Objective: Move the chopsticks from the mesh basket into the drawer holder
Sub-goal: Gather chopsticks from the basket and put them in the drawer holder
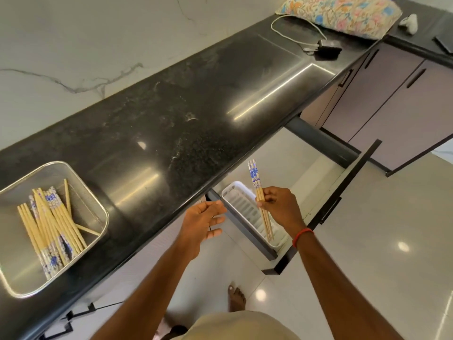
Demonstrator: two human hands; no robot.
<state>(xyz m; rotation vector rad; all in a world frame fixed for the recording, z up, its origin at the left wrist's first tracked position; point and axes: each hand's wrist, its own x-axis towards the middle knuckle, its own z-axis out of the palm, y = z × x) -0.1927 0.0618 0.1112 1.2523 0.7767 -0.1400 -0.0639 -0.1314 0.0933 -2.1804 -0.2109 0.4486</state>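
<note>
Our right-hand fingertips [263, 198] pinch a small bundle of chopsticks [260, 198] near its middle, thumb on one side and the other fingers curled around the far side. The bundle stands nearly upright: its blue-and-white patterned ends point to twelve o'clock and its plain wooden tips reach down over the white holder [241, 204] in the open drawer [343, 192]; whether the tips touch its ribbed floor, we cannot tell. Our right hand [279, 207] wears a red thread at the wrist. At nine o'clock from it, our left hand [201, 224] hovers empty, fingers loosely spread, just in front of the black countertop [171, 106] edge. Far off at nine o'clock, the mesh basket [98, 204] sits on that countertop, holding the remaining chopsticks [49, 224] in a loose, crossed heap. We judge these sticks light, stiff and smooth, so they may slide or fan apart; gripping several together near the middle, squeezed firmly, should keep them aligned. The thin tips look the easiest part to snag.
</note>
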